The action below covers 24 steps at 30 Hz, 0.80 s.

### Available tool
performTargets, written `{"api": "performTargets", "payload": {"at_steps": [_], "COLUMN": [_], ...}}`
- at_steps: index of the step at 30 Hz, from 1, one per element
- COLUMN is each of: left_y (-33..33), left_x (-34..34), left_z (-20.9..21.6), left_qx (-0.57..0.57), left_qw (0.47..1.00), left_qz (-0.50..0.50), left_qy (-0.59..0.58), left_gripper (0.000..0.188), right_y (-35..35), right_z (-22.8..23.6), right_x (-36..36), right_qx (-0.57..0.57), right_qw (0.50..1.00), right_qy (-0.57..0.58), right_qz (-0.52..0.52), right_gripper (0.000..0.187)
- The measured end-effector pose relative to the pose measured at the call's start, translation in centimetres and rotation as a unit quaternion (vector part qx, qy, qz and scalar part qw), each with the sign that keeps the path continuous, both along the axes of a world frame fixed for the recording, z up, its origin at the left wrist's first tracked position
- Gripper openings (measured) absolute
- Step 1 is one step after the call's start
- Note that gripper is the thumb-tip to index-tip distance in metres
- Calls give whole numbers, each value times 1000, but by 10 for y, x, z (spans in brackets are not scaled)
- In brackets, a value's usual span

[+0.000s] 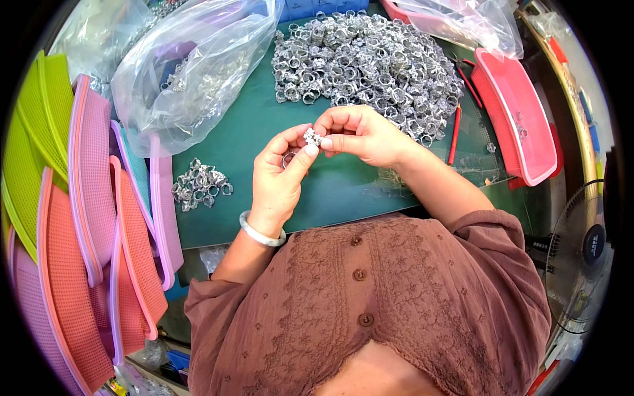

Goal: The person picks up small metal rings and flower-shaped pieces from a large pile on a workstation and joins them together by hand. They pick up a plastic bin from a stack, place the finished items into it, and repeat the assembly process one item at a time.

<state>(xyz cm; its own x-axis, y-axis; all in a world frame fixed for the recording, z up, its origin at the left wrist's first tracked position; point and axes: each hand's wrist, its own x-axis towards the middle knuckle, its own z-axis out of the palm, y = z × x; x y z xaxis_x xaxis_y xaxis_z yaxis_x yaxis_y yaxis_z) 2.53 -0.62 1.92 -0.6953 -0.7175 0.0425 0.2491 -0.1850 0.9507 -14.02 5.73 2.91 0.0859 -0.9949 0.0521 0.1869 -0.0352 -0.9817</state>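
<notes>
Mound: a large, loose heap of silver-grey metal rings (363,66), on a flat dark green tabletop (356,201); every place below is given from this heap.
Left hand: the bare left hand (276,175), below the mound's left end, has thumb and fingertips closed in a light pinch on the held piece; a pale, smooth bangle (261,231) circles its wrist.
Right hand: the bare right hand (362,138), just below the mound's middle, pinches the same piece from the other side, thumb against bent forefinger.
Held piece: a small, knobbly silver-white ornament (313,136), below the mound's left part, between both sets of fingertips. A round metal band (288,159) shows within the left fingers; whether it joins the ornament cannot be told.
Small pile: a low cluster of silver openwork rings (200,183), left of and below the mound.
Bag: a clear, crumpled plastic bag (152,112), left of the mound, with metal pieces inside.
Tools: slim red tool handles (456,135), just right of the mound.
Pink basket: an oblong pink plastic basket (505,112), right of the mound, small silver pieces inside.
Stacked baskets: perforated lime, lilac and orange-pink plastic baskets (72,284), far left of the mound.
</notes>
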Motion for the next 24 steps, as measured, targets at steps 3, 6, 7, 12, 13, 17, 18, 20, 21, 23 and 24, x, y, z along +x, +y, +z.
{"api": "performTargets", "payload": {"at_steps": [3, 6, 7, 12, 13, 17, 18, 20, 21, 23, 24], "left_y": [4, 6, 6, 5, 5, 6, 6, 7, 6, 6, 6], "left_x": [-3, -4, -5, -5, -6, -6, -6, -5, -5, -5, -5], "left_z": [3, 2, -1, -4, -4, -2, -2, -3, -3, -5, -5], "left_qx": [-19, -63, -78, -150, -154, -158, -161, -165, -167, -170, -171], "left_qw": [1000, 998, 997, 987, 987, 986, 985, 985, 984, 984, 983], "left_qz": [6, 19, 24, 32, 33, 34, 35, 37, 37, 38, 38], "left_qy": [0, -17, -17, -39, -40, -42, -42, -44, -45, -46, -48], "left_gripper": [26, 26, 27, 27, 27, 26, 26, 26, 26, 27, 26], "right_y": [3, 4, 5, 7, 8, 8, 8, 8, 8, 8, 8], "right_z": [-5, -7, -8, -13, -13, -16, -16, -17, -17, -19, -19], "right_x": [-1, -1, -1, -2, -2, -3, -3, -2, -2, -1, -1], "right_qx": [7, 6, 5, 2, 3, 3, 2, 5, 7, 6, 5], "right_qw": [1000, 999, 999, 998, 998, 998, 998, 998, 998, 997, 996], "right_qy": [-29, -40, -45, -62, -63, -68, -68, -69, -70, -79, -83], "right_qz": [-5, -3, -4, -7, -7, -3, -1, -5, -7, -8, -8], "right_gripper": [11, 12, 12, 14, 14, 15, 16, 16, 16, 16, 16]}}
